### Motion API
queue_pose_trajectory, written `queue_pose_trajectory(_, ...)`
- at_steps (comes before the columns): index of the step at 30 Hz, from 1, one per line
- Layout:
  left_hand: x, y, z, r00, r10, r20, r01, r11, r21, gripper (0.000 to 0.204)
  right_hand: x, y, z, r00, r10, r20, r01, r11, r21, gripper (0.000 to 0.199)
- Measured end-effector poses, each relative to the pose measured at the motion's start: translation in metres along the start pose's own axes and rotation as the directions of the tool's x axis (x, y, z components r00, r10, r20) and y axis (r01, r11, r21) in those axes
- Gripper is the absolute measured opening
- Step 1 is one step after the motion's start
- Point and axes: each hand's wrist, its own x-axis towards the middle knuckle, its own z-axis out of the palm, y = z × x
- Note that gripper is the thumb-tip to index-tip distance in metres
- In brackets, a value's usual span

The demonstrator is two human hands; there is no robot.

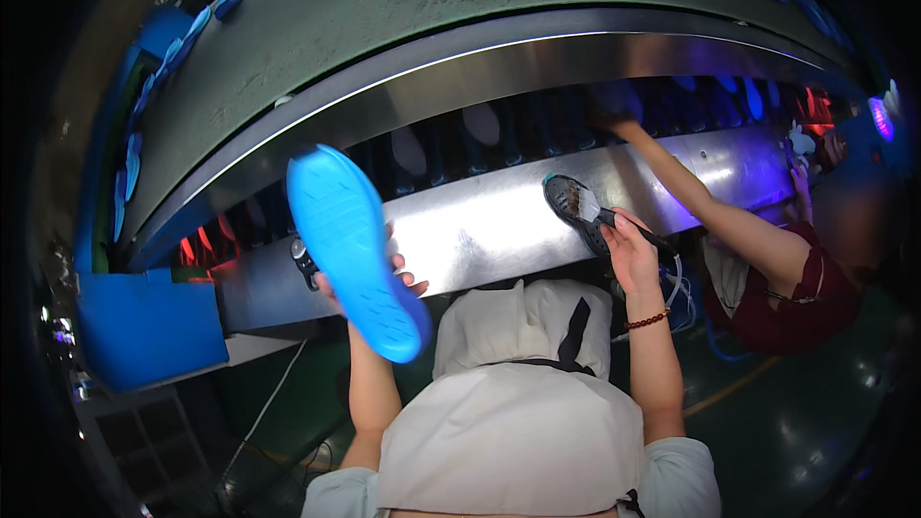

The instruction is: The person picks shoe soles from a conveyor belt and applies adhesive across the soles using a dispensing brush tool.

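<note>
We hold a bright blue rubber shoe sole [353, 251] in our left hand [369, 280], fingers clamped around its edge, tilted just in front of the long curved steel conveyor housing [499, 221]. Our right hand [630, 254] grips a black-handled brush [583, 211], bristles against that housing. A co-worker's arm [705, 206] reaches into it further right.

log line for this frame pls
left hand: holds blue sole | right hand: holds brush | co-worker arm: reaching into conveyor
</note>
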Motion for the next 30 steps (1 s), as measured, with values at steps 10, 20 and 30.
queue_pose_trajectory(10, 0.082, -0.100, 0.000, 0.908, -0.342, -0.241, 0.355, 0.935, 0.009, 0.104, -0.008, 0.001, 0.066, 0.965, -0.053, 0.259, 0.093, 0.985, -0.147, 0.022)
queue_pose_trajectory(20, 0.087, -0.119, -0.008, 0.862, -0.280, -0.423, 0.336, 0.940, 0.061, 0.091, 0.007, 0.011, 0.111, 0.909, -0.292, 0.299, 0.415, 0.704, -0.576, 0.016)
queue_pose_trajectory(30, 0.086, -0.073, -0.021, 0.838, -0.255, -0.483, 0.319, 0.946, 0.053, 0.096, -0.052, -0.008, 0.090, 0.702, 0.149, 0.696, 0.564, 0.480, -0.672, 0.016)
